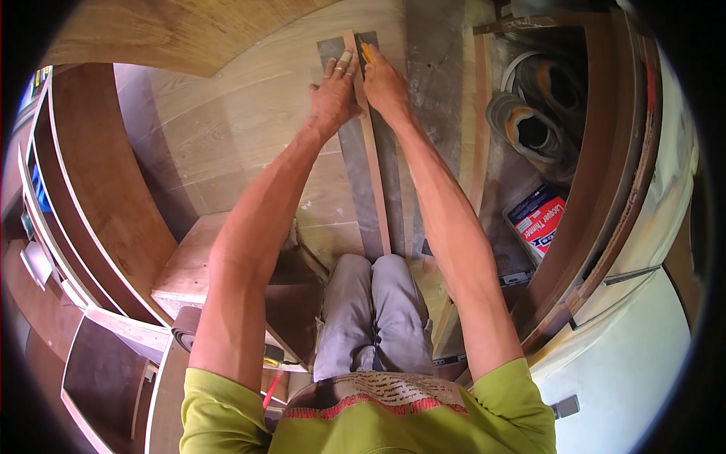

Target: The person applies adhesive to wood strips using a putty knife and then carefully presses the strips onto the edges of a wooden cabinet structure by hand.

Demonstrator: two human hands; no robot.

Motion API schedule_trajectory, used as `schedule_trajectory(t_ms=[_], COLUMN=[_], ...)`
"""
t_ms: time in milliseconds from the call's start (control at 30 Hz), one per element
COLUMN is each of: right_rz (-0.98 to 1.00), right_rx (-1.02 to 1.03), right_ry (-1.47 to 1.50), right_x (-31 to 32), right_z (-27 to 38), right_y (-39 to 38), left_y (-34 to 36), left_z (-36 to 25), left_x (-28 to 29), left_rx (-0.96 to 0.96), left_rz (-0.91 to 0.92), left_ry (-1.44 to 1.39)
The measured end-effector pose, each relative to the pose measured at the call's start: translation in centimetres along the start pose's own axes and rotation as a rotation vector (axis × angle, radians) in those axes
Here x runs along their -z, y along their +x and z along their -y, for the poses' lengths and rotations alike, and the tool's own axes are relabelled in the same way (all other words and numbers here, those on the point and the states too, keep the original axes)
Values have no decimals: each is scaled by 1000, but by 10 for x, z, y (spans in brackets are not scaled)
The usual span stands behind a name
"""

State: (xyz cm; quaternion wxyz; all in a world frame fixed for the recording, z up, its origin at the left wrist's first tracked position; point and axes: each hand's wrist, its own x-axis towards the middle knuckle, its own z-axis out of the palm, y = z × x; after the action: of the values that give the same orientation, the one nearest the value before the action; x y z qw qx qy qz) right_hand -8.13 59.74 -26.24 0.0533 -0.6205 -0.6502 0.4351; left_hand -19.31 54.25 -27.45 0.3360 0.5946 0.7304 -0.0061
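Observation:
A long, thin wooden strip (376, 181) lies lengthwise in front of me, on top of a wider dark grey sheet strip (352, 178) that shows on both sides of it. My left hand (333, 97) presses down near the strip's far end, fingers stretched out and apart, with tape or bands round some of them. Just right of it, my right hand (386, 82) is closed round an orange utility knife (368, 54). The knife's tip is at the edge of the wooden strip, close to its far end; the blade is too small to make out.
A large plywood panel (174, 30) spans the far left. Wooden cabinet frames (98, 181) stand at left. On the right, an open wooden case (605, 174) holds worn shoes (533, 136) and a red, white and blue can (538, 219). A tape measure (274, 354) lies near my left side.

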Motion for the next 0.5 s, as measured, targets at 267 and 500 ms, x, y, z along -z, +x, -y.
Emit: schedule_trajectory(t_ms=[267,500], right_rz=[-8,77], right_rx=[36,55], right_ry=[-17,-103], right_x=[-4,13], right_z=[-1,17], right_y=[3,7], left_y=[1,2], left_z=[3,1], left_x=[-5,-5], left_rx=[-17,2], left_rz=[-44,-45], left_ry=[6,4])
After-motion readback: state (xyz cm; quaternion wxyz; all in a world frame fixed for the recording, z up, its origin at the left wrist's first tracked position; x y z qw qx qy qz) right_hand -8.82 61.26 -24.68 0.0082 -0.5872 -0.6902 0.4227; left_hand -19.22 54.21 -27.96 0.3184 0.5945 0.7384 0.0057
